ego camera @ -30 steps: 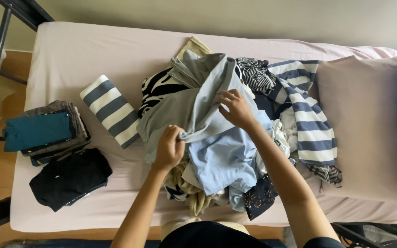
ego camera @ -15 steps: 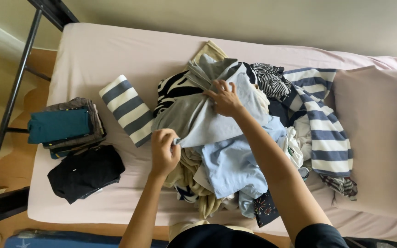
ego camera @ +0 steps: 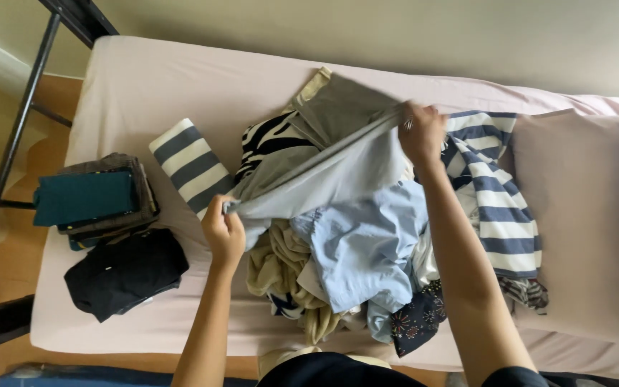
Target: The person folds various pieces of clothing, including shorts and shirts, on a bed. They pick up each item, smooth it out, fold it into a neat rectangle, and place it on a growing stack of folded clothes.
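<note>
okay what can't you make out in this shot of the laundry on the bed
Head view only:
- Grey garment: its kind; it is bunched between left hand and right hand.
- Clothes pile: lower items, buried under the top ones.
- Pillow: cut off at the right edge.

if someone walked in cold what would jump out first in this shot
First, the grey garment pulled taut over the middle of the bed, pinched by the left hand at its near corner and the right hand at its far corner. Under it sprawls a loose heap of clothes, with a blue-and-white striped piece on its right. Off to the left lie a folded striped item, a stack topped in teal and a black bundle.
</note>
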